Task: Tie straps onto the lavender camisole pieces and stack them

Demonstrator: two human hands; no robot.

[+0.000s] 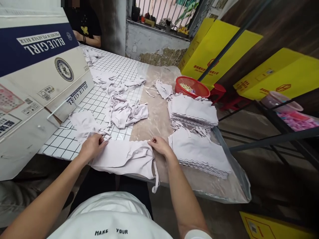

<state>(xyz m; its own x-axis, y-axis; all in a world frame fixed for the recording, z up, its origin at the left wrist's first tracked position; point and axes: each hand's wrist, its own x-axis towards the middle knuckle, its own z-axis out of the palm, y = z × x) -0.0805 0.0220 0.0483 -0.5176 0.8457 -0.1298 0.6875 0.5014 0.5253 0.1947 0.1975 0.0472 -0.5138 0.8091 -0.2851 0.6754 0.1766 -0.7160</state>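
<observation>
A pale lilac-white bra top (124, 157) lies spread at the table's near edge, with a thin strap (156, 176) hanging off its right side. My left hand (93, 147) pinches its upper left corner. At its upper right corner my right hand (160, 146) is closed on the edge between thumb and fingers. Just beyond my left hand lies a loose pale garment (83, 124), and a crumpled heap of garments (124, 111) is farther up. To the right of my right hand sits a flat stack of folded garments (199, 149) with wavy edges; another folded stack (193, 109) is behind it.
A large beer carton (30, 99) stands close on the left. A red basket (192, 87) is at the table's right rear, near yellow boxes (216, 49). Metal rack bars (269, 139) run along the right. Across the table (124, 63) sits another person (86, 26).
</observation>
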